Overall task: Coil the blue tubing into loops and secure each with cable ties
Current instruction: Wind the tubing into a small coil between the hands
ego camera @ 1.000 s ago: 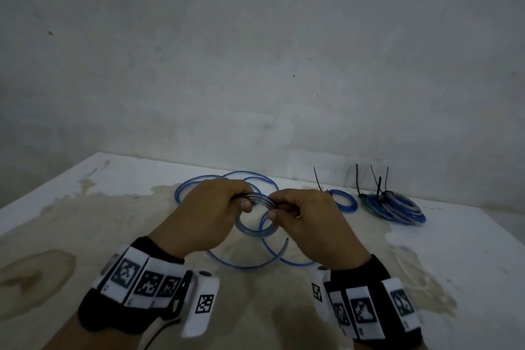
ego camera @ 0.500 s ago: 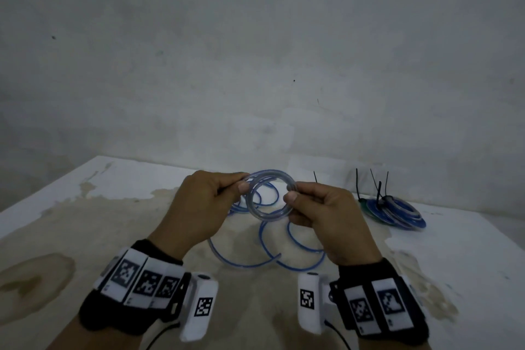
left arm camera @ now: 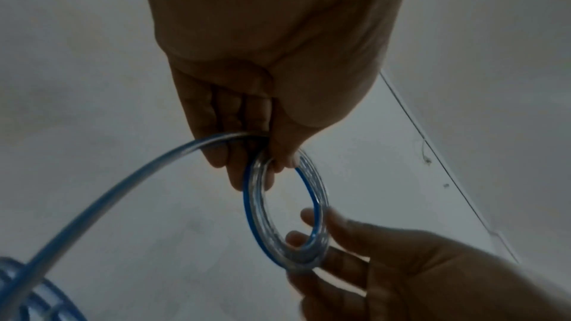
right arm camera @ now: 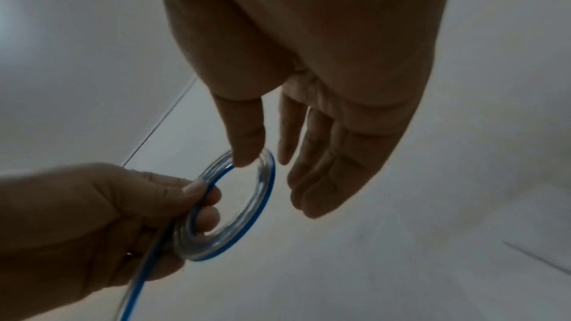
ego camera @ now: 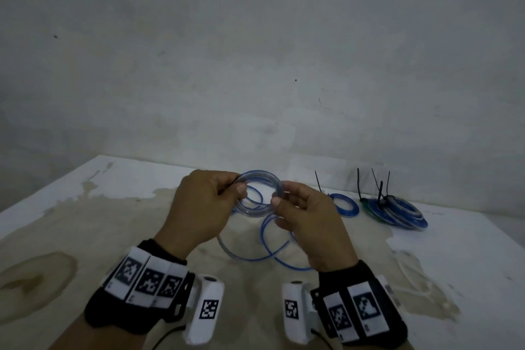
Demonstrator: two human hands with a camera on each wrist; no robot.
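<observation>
A small coil of clear blue-striped tubing (ego camera: pixel 261 175) is held up above the table. My left hand (ego camera: pixel 240 187) pinches its left side between thumb and fingers, which the left wrist view shows on the coil (left arm camera: pixel 255 216). My right hand (ego camera: pixel 279 196) is at its right side. In the right wrist view its thumb tip touches the coil (right arm camera: pixel 264 192) and its fingers (right arm camera: pixel 312 180) lie nearly straight beside it. The uncoiled tubing (ego camera: pixel 262 231) trails from my left hand onto the table in loose loops, with the tail (left arm camera: pixel 102 198) running down left.
A stained white table (ego camera: pixel 85 236) meets a bare wall at the back. At the back right lie a stack of tied blue coils (ego camera: pixel 397 210) with black cable ties sticking up and a smaller tied coil (ego camera: pixel 345 204).
Both hands have raised the coil off the table and turned it upright. The right hand has loosened from a pinch to straighter fingers.
</observation>
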